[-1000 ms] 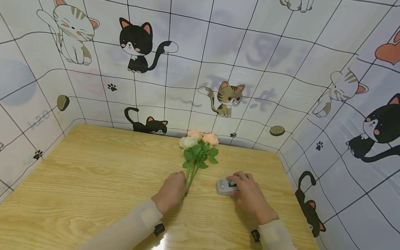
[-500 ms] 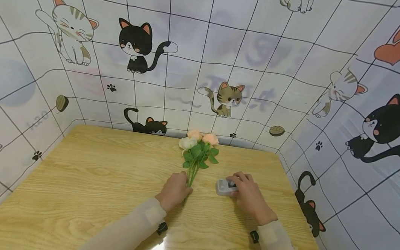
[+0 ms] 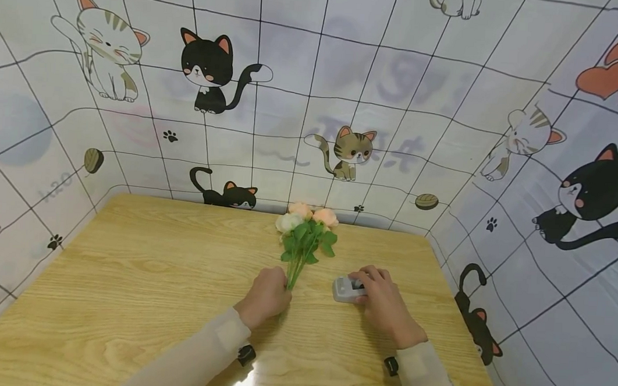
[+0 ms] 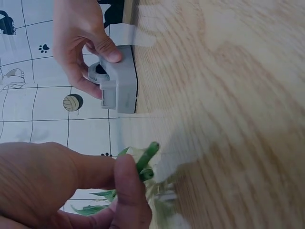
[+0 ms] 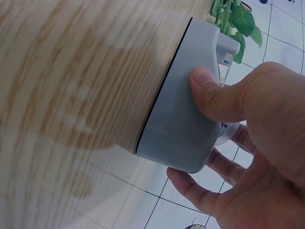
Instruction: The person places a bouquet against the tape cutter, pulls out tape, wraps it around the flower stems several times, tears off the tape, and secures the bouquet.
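My left hand (image 3: 267,298) grips the lower stems of a small bunch of flowers (image 3: 304,230), with pale peach and white heads and green leaves. Beyond the hand the blooms point toward the back of the table. Green stem ends (image 4: 149,157) poke out past the thumb in the left wrist view. To the right, my right hand (image 3: 387,305) holds a grey tape dispenser (image 3: 347,289) that stands on the table. Its thumb (image 5: 212,95) lies along the dispenser's side, and the other fingers reach round the far side. A tape roll (image 4: 98,71) sits in the dispenser, partly hidden by the fingers.
Both hands work over a light wood-grain table (image 3: 180,256). A white cloth (image 3: 289,69) with black grid lines and cartoon cats hangs behind the table and along both sides.
My left hand shifted slightly right along the stems, then back left, and the stems swung a little left with it. The right hand and the tape dispenser stay in place.
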